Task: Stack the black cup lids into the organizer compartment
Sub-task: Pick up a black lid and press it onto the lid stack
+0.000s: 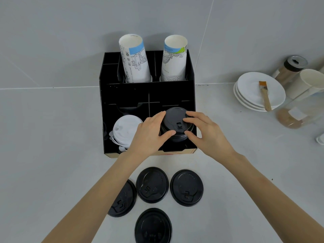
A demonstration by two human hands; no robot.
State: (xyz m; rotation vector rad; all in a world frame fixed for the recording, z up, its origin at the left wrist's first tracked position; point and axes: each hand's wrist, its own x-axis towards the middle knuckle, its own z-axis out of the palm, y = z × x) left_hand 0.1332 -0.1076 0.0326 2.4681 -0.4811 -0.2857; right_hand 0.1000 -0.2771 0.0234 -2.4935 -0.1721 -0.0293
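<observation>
Black cup lids [176, 126] already form a short stack in the front right compartment of the black organizer [112, 95], and both hands are on that stack. The left hand [150, 134] has its fingers curled round the left edge with the thumb on the near side; the right hand [201, 130] mirrors it, fingers arched over the top right rim and thumb pressing the near edge. Neither hand is spread flat or closed into a fist; each pinches the rim of the stack.

Four more loose lids lie flat on the bench [52, 155], well apart from the organizer: one at the left [122, 199] partly hidden under the left forearm, one in the middle [152, 185], one at the right [186, 188], and one nearest the camera [153, 225]. White lids [125, 128] fill the neighbouring front left compartment, and paper cups [135, 58] stand in the rear slots.

The step in hand looks like settling or squaring the stack so it sits straight in its compartment. The task seems roughly half done. Next, the hands would need to release, reach back to a loose lid, lift it by the rim and seat it concentrically on top, spout side up, without nudging the stack sideways.
</observation>
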